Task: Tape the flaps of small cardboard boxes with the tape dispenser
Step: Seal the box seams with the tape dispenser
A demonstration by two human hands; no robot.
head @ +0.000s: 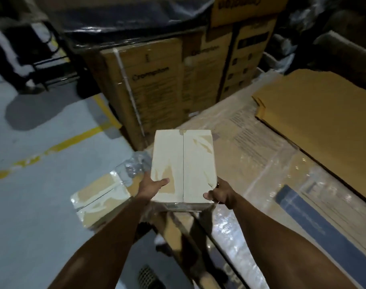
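Left fingers: the left hand (152, 187) grips the near left corner of the small box (183, 165); its thumb lies flat on the top face, and the other fingers are hidden round the left side.
Right fingers: the right hand (218, 193) grips the near right corner of the same box; its thumb curls over the top edge, and the remaining fingers are tucked out of sight along the right side.
Small box: pale cardboard, held between both hands in the middle of the view, long axis running near to far. Its two top flaps are shut and meet at a dark seam down the centre. The top face shines with glossy film, and brown patches show through it. A small scrap of tape sits at the far end of the seam.
Second box: another small box (98, 202) lies to the near left, lower than the held one, also glossy and patched brown, with a dark seam across its top.
Wrapped carton: a large flat carton (272, 163) under clear plastic wrap spreads out to the right of the held box, with printed text and a blue band on it.
Flat cardboard: a stack of brown sheets (320, 122) rests on the far right of that carton.
Far cartons: tall printed brown cartons (157, 84) stand beyond the held box.
Floor: grey floor (42, 163) with a yellow line at left.
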